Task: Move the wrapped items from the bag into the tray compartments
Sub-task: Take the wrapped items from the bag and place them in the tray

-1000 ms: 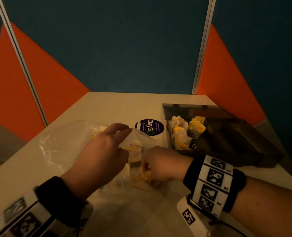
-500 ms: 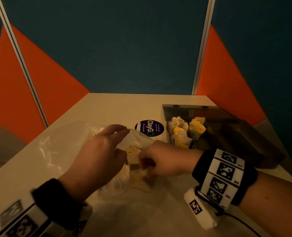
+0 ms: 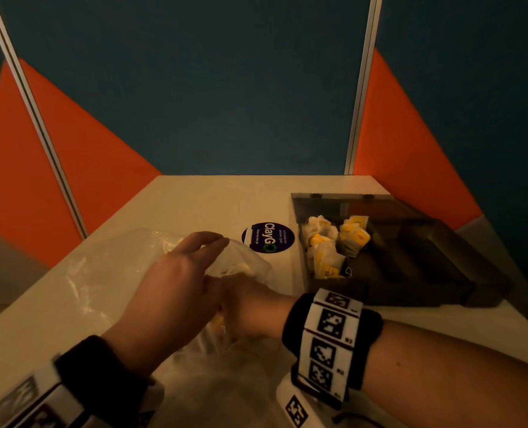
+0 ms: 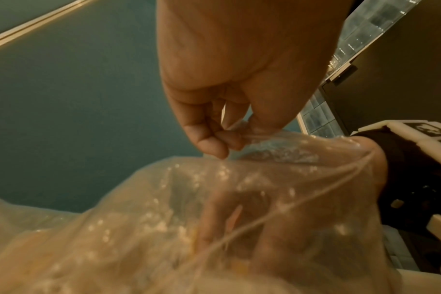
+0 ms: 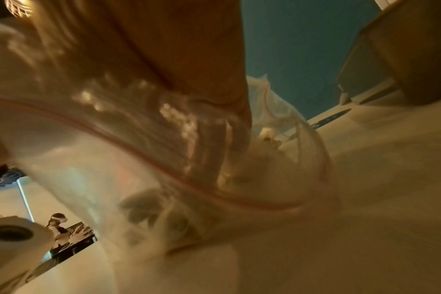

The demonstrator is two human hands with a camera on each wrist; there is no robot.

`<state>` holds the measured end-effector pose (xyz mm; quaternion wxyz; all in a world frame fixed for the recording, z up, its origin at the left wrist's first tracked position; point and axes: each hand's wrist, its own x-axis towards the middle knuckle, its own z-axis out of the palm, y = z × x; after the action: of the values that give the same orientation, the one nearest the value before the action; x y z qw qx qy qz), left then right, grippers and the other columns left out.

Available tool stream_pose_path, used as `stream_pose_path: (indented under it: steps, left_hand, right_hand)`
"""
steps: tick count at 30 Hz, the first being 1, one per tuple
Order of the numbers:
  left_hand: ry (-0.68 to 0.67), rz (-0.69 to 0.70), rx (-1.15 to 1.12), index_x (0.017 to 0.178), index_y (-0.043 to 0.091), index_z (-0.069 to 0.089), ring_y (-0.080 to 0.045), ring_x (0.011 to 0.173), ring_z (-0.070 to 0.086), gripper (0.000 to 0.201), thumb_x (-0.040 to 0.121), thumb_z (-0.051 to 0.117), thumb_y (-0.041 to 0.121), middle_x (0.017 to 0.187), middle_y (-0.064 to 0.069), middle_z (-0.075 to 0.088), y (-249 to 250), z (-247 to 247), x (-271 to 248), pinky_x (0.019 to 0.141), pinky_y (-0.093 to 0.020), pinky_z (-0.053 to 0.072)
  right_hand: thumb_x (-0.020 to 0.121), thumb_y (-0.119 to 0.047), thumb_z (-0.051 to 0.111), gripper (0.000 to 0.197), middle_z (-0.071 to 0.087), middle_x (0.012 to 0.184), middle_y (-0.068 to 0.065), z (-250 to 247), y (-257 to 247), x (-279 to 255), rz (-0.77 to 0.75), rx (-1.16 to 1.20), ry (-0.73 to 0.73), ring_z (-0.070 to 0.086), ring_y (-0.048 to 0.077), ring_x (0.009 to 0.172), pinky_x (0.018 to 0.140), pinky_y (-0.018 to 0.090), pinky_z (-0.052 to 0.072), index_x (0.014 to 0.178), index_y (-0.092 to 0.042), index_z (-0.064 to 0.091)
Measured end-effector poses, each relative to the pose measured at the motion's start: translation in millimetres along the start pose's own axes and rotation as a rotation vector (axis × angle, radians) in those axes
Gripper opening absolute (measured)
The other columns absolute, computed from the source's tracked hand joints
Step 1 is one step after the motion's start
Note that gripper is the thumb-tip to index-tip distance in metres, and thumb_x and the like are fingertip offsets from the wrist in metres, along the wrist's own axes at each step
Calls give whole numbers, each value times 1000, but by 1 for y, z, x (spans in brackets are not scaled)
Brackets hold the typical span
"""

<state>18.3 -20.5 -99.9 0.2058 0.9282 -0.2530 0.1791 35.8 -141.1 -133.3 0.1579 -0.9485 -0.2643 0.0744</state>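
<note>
Left hand [image 4: 239, 83] pinches the bag [image 3: 102, 282] rim; right hand [image 3: 250, 307] inside, grip unclear

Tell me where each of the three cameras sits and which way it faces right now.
Head: worn on the head, looking forward and down at the table, clear plastic bag and dark tray; both hands and wristbands show.
Left wrist: looks along the left hand, whose fingers pinch the bag's rim.
Right wrist: low, looking along the right hand into the bag; blurred.
Shared: both wrist views show the bag's film; left wrist also shows the right hand inside.
</note>
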Motion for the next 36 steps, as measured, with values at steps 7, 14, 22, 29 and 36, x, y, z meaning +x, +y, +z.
stream_pose_path:
  steps: [7, 14, 22, 29, 36]
  left_hand:
    - [33, -42, -7, 128, 20, 52, -10, 68, 51, 51, 78, 57, 6, 134, 2, 49, -3, 2, 2, 59, -10, 33]
    - [64, -111, -32, 128, 22, 50, -9, 68, 52, 51, 80, 56, 7, 135, 4, 47, -4, -2, 3, 58, -13, 33]
    - [14, -102, -23, 127, 24, 52, -7, 63, 55, 52, 78, 60, 9, 132, 7, 49, -7, -2, 3, 56, -10, 34]
    - [-31, -107, -24, 126, 29, 52, -2, 51, 55, 56, 74, 62, 11, 129, 13, 50, -7, 1, 4, 54, -11, 36]
    - [-77, -82, -57, 120, 29, 58, 13, 68, 54, 58, 67, 67, 7, 115, 22, 48, -9, 1, 4, 51, -12, 35]
  right_hand:
    - [78, -5, 68, 16, 63, 86, 13, -12, 9, -12, -2, 308, 108, 58, 25, 79, 66, 29, 46, 92, 0, 65]
    - [75, 3, 71, 45, 69, 90, 17, -80, 30, -47, 72, 530, 221, 69, 31, 82, 72, 41, 60, 113, -15, 56]
    - [72, 15, 67, 36, 62, 74, 15, -182, 99, -80, 252, 496, 459, 64, 25, 61, 48, 29, 55, 84, -16, 53]
    - [77, 11, 63, 23, 66, 76, 4, -191, 160, -80, 459, 232, 329, 63, 14, 72, 56, 19, 51, 66, -9, 66]
    - [81, -1, 63, 23, 66, 83, -8, -144, 196, -62, 530, 3, -148, 59, 10, 84, 73, 20, 50, 72, -20, 71]
